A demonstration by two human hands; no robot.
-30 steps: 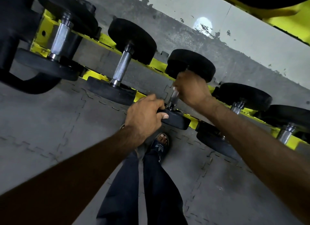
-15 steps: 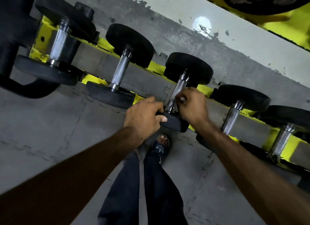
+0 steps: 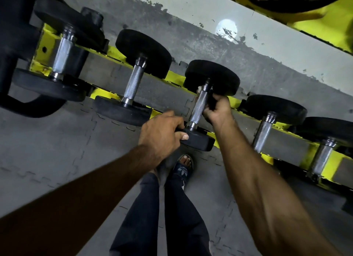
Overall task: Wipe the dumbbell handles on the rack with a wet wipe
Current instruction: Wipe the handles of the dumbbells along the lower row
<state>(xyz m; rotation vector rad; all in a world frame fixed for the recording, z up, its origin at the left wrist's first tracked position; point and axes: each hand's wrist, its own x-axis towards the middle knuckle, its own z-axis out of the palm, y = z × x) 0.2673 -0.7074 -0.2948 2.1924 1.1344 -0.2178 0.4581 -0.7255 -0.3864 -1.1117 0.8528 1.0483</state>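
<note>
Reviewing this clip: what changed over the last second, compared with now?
The right hand slid down the middle dumbbell's handle toward the near head, then back up. It now grips the handle's upper end below the far head, a bit of white wipe showing. The left hand kept holding the near head.

I see my left grip (image 3: 162, 135) clasping the near black head of the middle dumbbell (image 3: 212, 76) on the yellow rack (image 3: 172, 77). My right grip (image 3: 217, 110) curls round the far end of its knurled handle (image 3: 198, 110), with a pale scrap of wipe (image 3: 199, 88) showing beside the top collar.
</note>
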